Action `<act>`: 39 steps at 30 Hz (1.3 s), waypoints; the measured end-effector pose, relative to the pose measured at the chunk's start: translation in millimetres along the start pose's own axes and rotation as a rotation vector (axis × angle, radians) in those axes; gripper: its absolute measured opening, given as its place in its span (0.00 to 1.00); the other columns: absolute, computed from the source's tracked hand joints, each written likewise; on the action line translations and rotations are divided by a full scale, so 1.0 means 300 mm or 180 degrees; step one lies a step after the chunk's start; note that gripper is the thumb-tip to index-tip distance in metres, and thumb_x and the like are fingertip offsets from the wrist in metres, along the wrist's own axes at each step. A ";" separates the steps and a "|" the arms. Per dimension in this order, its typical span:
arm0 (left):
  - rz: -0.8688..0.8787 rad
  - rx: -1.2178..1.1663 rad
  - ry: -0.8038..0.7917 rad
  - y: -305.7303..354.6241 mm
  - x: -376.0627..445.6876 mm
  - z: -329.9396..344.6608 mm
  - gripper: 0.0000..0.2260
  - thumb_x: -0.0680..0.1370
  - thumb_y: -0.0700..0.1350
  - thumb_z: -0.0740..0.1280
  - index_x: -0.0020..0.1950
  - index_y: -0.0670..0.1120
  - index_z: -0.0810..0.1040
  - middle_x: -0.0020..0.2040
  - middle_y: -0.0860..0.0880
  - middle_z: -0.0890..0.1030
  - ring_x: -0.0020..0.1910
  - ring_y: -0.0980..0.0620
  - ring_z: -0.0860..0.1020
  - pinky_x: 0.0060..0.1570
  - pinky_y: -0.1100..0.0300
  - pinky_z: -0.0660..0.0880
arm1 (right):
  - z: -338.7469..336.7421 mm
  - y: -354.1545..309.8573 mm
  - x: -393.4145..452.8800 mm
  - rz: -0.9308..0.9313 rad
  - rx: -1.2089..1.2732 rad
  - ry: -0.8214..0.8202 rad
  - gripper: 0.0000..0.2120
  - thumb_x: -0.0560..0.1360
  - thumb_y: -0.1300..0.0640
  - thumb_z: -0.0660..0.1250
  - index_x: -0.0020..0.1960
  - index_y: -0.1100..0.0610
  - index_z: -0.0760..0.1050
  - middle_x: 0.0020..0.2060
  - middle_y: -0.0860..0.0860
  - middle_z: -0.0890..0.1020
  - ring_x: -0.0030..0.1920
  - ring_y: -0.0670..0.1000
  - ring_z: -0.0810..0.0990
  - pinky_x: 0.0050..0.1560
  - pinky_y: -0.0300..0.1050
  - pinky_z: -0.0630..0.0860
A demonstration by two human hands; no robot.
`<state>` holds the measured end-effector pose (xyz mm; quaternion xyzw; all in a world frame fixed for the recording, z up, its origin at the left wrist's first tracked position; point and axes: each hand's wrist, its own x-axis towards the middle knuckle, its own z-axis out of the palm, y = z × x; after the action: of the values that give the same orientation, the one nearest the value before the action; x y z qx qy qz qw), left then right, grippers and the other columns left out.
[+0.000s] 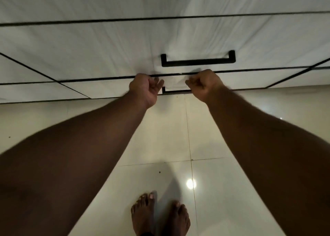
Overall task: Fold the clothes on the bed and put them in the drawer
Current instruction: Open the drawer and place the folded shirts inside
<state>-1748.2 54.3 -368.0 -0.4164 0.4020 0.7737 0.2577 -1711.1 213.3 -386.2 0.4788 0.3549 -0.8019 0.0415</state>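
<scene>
At the foot of the white drawer fronts, the lower drawer (125, 87) stands shut, and its black handle (175, 91) is flanked by the left hand (144, 88) and right hand (203, 85), fingers curled; whether the bar itself is gripped cannot be told. The drawer is judged stiff and to slide best when taken by that bar. No clothes are seen, and the bed is out of view.

floor (160, 128) open | drawer fronts (107, 53) shut, block fwd

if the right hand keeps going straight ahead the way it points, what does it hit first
Probably the lower black handle on the white drawer front: the right hand sits curled at that handle's right end, though depth is unclear and it may already touch it.
</scene>
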 end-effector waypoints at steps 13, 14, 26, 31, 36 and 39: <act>0.4196 0.6947 -0.0314 -0.045 -0.261 0.009 0.36 0.71 0.40 0.67 0.77 0.44 0.58 0.73 0.45 0.66 0.72 0.41 0.61 0.70 0.45 0.62 | -0.080 -0.104 -0.338 -0.3274 -0.6485 0.0288 0.35 0.73 0.59 0.68 0.76 0.53 0.58 0.71 0.53 0.67 0.73 0.57 0.62 0.74 0.59 0.54; 0.4088 0.7120 -0.0145 -0.048 -0.267 0.030 0.34 0.71 0.42 0.67 0.76 0.44 0.59 0.71 0.45 0.69 0.71 0.41 0.63 0.70 0.45 0.61 | -0.069 -0.112 -0.333 -0.3075 -0.6598 0.0276 0.35 0.73 0.60 0.68 0.76 0.53 0.57 0.72 0.53 0.67 0.73 0.57 0.62 0.75 0.59 0.52; 0.3421 0.7272 -0.1400 -0.113 -0.809 -0.180 0.11 0.74 0.40 0.61 0.53 0.45 0.79 0.50 0.45 0.77 0.52 0.41 0.76 0.49 0.52 0.72 | -0.212 0.076 -0.872 -0.3337 -0.5275 0.0178 0.11 0.74 0.58 0.65 0.53 0.57 0.82 0.47 0.54 0.83 0.46 0.57 0.82 0.48 0.47 0.75; 0.2268 0.7486 -0.0352 -0.047 -0.925 -0.331 0.37 0.74 0.64 0.63 0.78 0.52 0.55 0.76 0.43 0.59 0.75 0.39 0.58 0.71 0.36 0.51 | -0.259 0.025 -0.984 -0.2637 -0.6116 -0.0371 0.28 0.77 0.46 0.63 0.74 0.54 0.65 0.69 0.55 0.72 0.70 0.56 0.68 0.68 0.54 0.64; 0.1437 0.7709 -0.1229 -0.124 -0.979 -0.532 0.30 0.79 0.61 0.59 0.77 0.52 0.56 0.71 0.51 0.69 0.68 0.47 0.68 0.66 0.42 0.65 | -0.380 0.164 -1.124 -0.1416 -0.6468 -0.0919 0.24 0.81 0.42 0.53 0.72 0.52 0.66 0.65 0.49 0.74 0.67 0.52 0.70 0.64 0.50 0.67; 0.1193 0.7832 -0.1322 -0.183 -1.047 -0.604 0.29 0.80 0.58 0.58 0.78 0.51 0.53 0.72 0.50 0.66 0.69 0.45 0.66 0.66 0.39 0.64 | -0.443 0.237 -1.209 -0.1513 -0.6540 -0.0907 0.24 0.81 0.43 0.53 0.72 0.53 0.65 0.66 0.50 0.73 0.68 0.52 0.68 0.64 0.51 0.67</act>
<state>-1465.2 -87.5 -182.8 0.2909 0.8595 -0.0362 0.4187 -1388.8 142.2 -173.2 0.0342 0.9378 -0.1538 0.3093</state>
